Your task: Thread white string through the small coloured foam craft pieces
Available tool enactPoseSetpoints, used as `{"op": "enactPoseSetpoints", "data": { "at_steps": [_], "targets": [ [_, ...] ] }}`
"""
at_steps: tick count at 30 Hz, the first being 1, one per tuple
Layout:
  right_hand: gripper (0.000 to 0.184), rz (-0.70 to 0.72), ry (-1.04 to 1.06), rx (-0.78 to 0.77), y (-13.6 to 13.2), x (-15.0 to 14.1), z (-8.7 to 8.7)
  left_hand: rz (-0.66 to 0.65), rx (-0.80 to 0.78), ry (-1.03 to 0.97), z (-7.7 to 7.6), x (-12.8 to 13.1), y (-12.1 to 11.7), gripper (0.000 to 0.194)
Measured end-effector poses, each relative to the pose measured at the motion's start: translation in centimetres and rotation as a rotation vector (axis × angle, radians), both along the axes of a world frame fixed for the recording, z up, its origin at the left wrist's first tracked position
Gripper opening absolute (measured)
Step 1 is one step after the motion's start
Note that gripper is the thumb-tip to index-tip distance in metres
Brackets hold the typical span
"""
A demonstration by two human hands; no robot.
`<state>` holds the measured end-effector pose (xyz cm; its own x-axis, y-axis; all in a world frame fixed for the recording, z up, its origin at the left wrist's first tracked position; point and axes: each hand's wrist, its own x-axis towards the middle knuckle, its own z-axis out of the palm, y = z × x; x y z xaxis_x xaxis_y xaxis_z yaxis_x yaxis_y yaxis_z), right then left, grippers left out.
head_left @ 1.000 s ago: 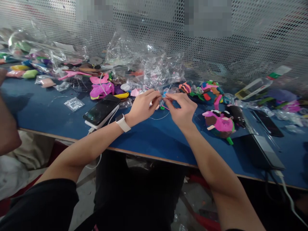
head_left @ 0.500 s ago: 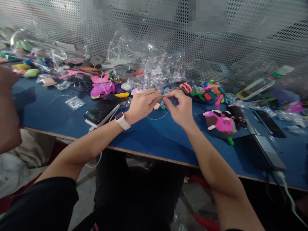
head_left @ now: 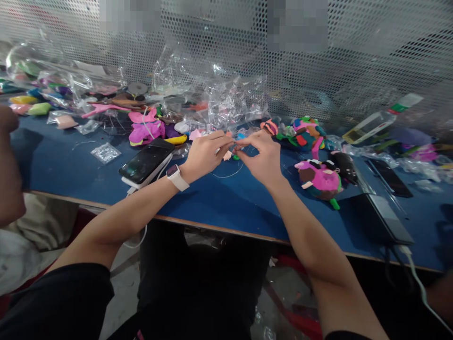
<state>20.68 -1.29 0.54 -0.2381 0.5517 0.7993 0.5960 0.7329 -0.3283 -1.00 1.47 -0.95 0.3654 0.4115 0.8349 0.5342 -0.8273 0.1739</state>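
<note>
My left hand (head_left: 205, 153) and my right hand (head_left: 261, 157) meet fingertip to fingertip above the blue table (head_left: 219, 203). Both are pinched on a tiny piece between them, too small to name. A thin clear thread (head_left: 226, 175) loops on the table just below them. A white watch (head_left: 174, 176) is on my left wrist. Small green and pink clay bits (head_left: 235, 156) lie under the fingertips.
A phone on a white power bank (head_left: 146, 163) lies left of my hands. A pink clay figure (head_left: 319, 178) and a multicoloured clay figure (head_left: 304, 132) sit right. Crumpled clear bags (head_left: 226, 101) line the mesh wall. Another person's arm (head_left: 9, 165) is far left. Dark phones (head_left: 384, 219) lie right.
Both hands stay pinched together and have hardly moved. The view has shifted slightly; the other person's arm at the left has moved a little.
</note>
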Motion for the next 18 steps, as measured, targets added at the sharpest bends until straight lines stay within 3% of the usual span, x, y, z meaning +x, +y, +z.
{"op": "enactPoseSetpoints", "data": {
  "at_steps": [3,6,10,14,16,18],
  "targets": [
    [0.006,-0.015,-0.049,0.015,0.3,0.4,-0.1,-0.016,0.002,0.011,0.0,0.0,-0.2,0.028],
    [0.025,0.040,0.033,-0.070,0.1,0.3,0.5,-0.016,-0.005,0.027,0.2,-0.1,-0.3,0.029],
    [0.045,0.174,0.274,-0.392,-0.1,-0.1,1.2,-0.015,0.026,0.038,0.3,0.0,-0.6,0.032],
    [0.053,0.360,0.506,-0.745,0.6,-0.2,0.9,-0.027,0.084,0.032,0.3,0.1,-0.8,0.032],
    [0.051,0.363,0.538,-0.736,0.7,-0.4,0.7,-0.021,0.093,0.001,0.4,0.2,-0.9,0.029],
    [0.044,0.303,0.521,-0.595,0.6,-0.7,0.6,-0.017,0.073,-0.047,0.5,0.3,-1.0,0.026]
  ]
}}
